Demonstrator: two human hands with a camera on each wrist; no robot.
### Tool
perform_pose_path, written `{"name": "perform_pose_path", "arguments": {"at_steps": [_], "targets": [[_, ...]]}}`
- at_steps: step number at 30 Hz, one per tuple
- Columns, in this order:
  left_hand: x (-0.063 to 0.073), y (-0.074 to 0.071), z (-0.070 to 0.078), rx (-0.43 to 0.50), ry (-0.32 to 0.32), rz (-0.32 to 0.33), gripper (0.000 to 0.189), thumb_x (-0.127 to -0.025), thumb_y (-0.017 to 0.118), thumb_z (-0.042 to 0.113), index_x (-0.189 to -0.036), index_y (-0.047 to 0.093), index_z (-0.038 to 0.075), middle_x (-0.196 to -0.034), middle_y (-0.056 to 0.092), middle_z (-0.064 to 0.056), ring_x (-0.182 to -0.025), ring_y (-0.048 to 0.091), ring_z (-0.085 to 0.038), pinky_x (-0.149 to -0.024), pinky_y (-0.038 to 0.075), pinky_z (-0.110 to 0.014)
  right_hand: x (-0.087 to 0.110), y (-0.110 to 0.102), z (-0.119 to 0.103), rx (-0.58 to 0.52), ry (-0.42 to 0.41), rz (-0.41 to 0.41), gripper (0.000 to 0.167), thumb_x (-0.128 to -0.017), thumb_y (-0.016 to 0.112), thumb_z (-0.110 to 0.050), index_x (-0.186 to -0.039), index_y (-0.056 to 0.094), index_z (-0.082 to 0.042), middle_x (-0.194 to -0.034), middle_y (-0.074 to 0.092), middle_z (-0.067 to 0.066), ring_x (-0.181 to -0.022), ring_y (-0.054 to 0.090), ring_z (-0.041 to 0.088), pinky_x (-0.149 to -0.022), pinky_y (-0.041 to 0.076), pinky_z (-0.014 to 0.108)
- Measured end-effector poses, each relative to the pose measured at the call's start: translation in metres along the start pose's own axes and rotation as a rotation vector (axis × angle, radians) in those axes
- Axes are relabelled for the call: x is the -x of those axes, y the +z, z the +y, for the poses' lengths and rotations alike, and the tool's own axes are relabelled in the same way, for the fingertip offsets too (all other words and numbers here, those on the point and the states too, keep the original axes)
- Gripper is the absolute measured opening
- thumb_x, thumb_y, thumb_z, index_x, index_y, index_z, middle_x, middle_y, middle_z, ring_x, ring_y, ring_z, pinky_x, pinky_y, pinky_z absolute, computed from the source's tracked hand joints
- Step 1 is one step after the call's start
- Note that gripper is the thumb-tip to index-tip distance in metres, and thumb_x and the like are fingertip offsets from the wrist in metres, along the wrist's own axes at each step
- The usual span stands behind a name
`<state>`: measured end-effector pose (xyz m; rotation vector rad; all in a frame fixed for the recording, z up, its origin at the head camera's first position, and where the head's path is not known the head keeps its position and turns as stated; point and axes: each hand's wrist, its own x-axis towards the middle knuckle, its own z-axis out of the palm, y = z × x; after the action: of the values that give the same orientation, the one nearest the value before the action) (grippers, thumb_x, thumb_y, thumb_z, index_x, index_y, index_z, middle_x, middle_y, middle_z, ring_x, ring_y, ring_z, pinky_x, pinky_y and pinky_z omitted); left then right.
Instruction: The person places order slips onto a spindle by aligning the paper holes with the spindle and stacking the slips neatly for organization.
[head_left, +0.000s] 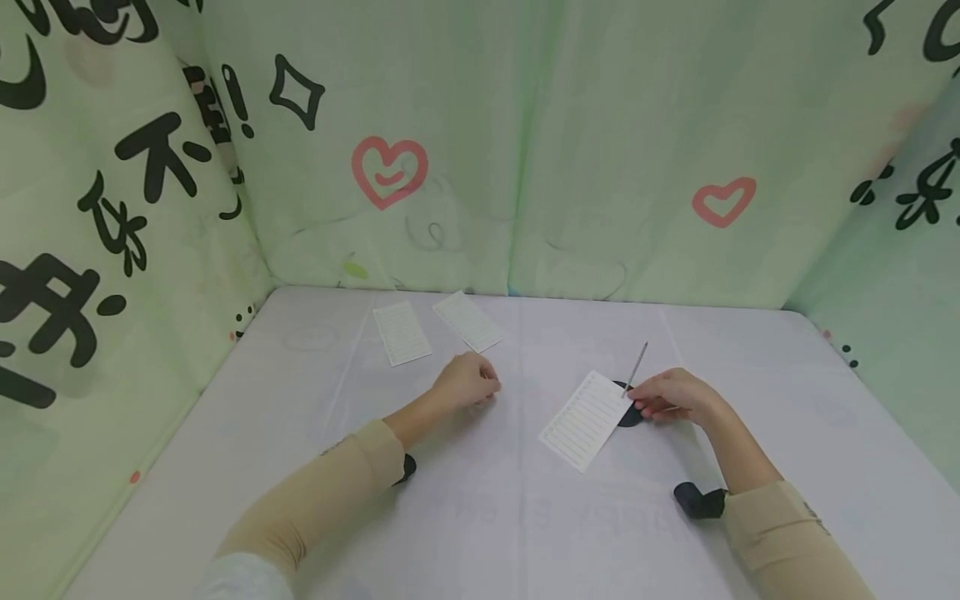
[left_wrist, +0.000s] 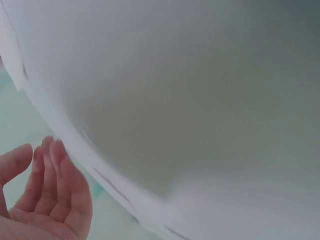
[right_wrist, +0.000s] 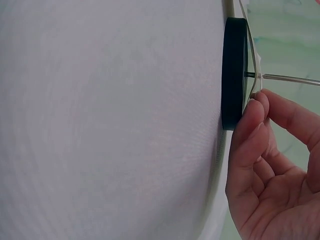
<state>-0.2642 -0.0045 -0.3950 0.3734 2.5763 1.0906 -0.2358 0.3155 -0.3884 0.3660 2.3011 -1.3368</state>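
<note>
On the right of the table stands a bill spike with a round black base [head_left: 629,418] and a thin upright metal rod [head_left: 640,362]. A printed paper slip [head_left: 585,423] lies tilted over the base, the rod passing through it near its corner. My right hand [head_left: 678,395] pinches that corner between thumb and fingers beside the rod. In the right wrist view, the slip [right_wrist: 258,65] shows edge-on just above the base [right_wrist: 234,75]. My left hand [head_left: 467,380] is nearest two other slips and holds nothing; its fingers [left_wrist: 74,185] are loosely curled in the left wrist view.
Two more printed slips, one on the left [head_left: 402,333] and one beside it [head_left: 468,322], lie near the table's back edge. A white cloth covers the table [head_left: 465,533]. Pale green curtains [head_left: 600,125] with dark lettering and hearts enclose the back and sides.
</note>
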Motion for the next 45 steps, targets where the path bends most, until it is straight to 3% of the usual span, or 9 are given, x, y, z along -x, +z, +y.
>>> {"name": "perform_pose_path", "arguments": {"at_steps": [4,10,14,17,21,26,30,35,45], "targets": [[-0.008,-0.025,-0.015,-0.174,0.039,0.144,0.010,-0.088,0.058,0.015,-0.087,0.065,0.008,-0.080,0.061,-0.001,-0.074,0.054,-0.014,-0.065,0.046,-0.027,0.001,0.001,0.001,0.000,0.005,0.001,0.016,-0.082,0.065,-0.014,-0.087,0.064,0.001,-0.064,0.061,-0.002,-0.058,0.057,0.009,-0.055,0.048,0.021],[-0.020,-0.061,-0.047,-0.443,0.140,0.302,0.010,-0.087,0.056,0.010,-0.090,0.063,0.004,-0.085,0.062,-0.006,-0.079,0.055,-0.021,-0.068,0.047,-0.034,0.001,0.002,0.002,0.004,0.005,-0.004,0.016,-0.082,0.065,-0.014,-0.087,0.063,0.001,-0.065,0.060,-0.002,-0.059,0.058,0.009,-0.056,0.049,0.021],[-0.024,-0.077,-0.066,-0.664,0.141,0.335,0.019,-0.089,0.053,0.014,-0.102,0.060,0.003,-0.101,0.060,-0.010,-0.095,0.054,-0.027,-0.077,0.047,-0.039,0.000,0.002,0.004,-0.001,0.009,-0.006,0.015,-0.082,0.065,-0.014,-0.087,0.063,0.001,-0.065,0.060,-0.002,-0.059,0.057,0.009,-0.056,0.049,0.021],[-0.025,-0.087,-0.075,-0.749,0.073,0.294,0.032,-0.092,0.049,0.019,-0.119,0.051,0.001,-0.120,0.052,-0.013,-0.111,0.046,-0.030,-0.090,0.042,-0.044,-0.001,0.002,0.005,-0.006,0.010,-0.011,0.015,-0.082,0.064,-0.014,-0.087,0.062,0.001,-0.064,0.060,-0.002,-0.058,0.057,0.008,-0.056,0.049,0.021],[-0.027,-0.098,-0.086,-0.789,-0.020,0.228,0.048,-0.096,0.044,0.024,-0.135,0.034,-0.001,-0.138,0.035,-0.017,-0.126,0.032,-0.033,-0.101,0.030,-0.050,-0.003,0.003,0.006,-0.002,0.006,-0.013,0.016,-0.083,0.064,-0.014,-0.088,0.062,0.001,-0.065,0.060,-0.003,-0.059,0.057,0.008,-0.056,0.049,0.021],[-0.029,-0.108,-0.096,-0.776,-0.097,0.192,0.054,-0.097,0.038,0.028,-0.139,0.024,-0.003,-0.144,0.025,-0.020,-0.133,0.021,-0.035,-0.106,0.019,-0.053,-0.004,0.002,0.007,0.008,-0.003,-0.009,0.016,-0.083,0.064,-0.015,-0.088,0.062,0.000,-0.065,0.059,-0.002,-0.059,0.057,0.008,-0.056,0.049,0.021],[-0.029,-0.112,-0.099,-0.764,-0.132,0.181,0.055,-0.097,0.037,0.029,-0.139,0.024,-0.004,-0.143,0.026,-0.021,-0.132,0.021,-0.035,-0.106,0.018,-0.054,-0.005,0.003,0.006,0.006,0.001,-0.009,0.017,-0.083,0.064,-0.015,-0.088,0.062,0.001,-0.065,0.060,-0.002,-0.059,0.057,0.008,-0.057,0.049,0.021],[-0.027,-0.118,-0.102,-0.823,-0.200,0.159,0.055,-0.098,0.035,0.031,-0.138,0.025,-0.005,-0.140,0.029,-0.022,-0.129,0.026,-0.036,-0.105,0.022,-0.055,-0.006,0.003,0.006,0.007,0.002,-0.007,0.018,-0.083,0.064,-0.016,-0.089,0.062,0.001,-0.066,0.060,-0.002,-0.060,0.058,0.008,-0.057,0.050,0.022],[-0.030,-0.120,-0.093,-0.790,-0.182,0.190,0.054,-0.098,0.034,0.031,-0.136,0.029,-0.007,-0.137,0.032,-0.025,-0.128,0.026,-0.039,-0.104,0.023,-0.055,-0.005,-0.001,0.003,0.012,0.000,-0.010,0.016,-0.083,0.064,-0.015,-0.087,0.062,0.000,-0.066,0.060,-0.003,-0.060,0.057,0.008,-0.058,0.049,0.022]]}}
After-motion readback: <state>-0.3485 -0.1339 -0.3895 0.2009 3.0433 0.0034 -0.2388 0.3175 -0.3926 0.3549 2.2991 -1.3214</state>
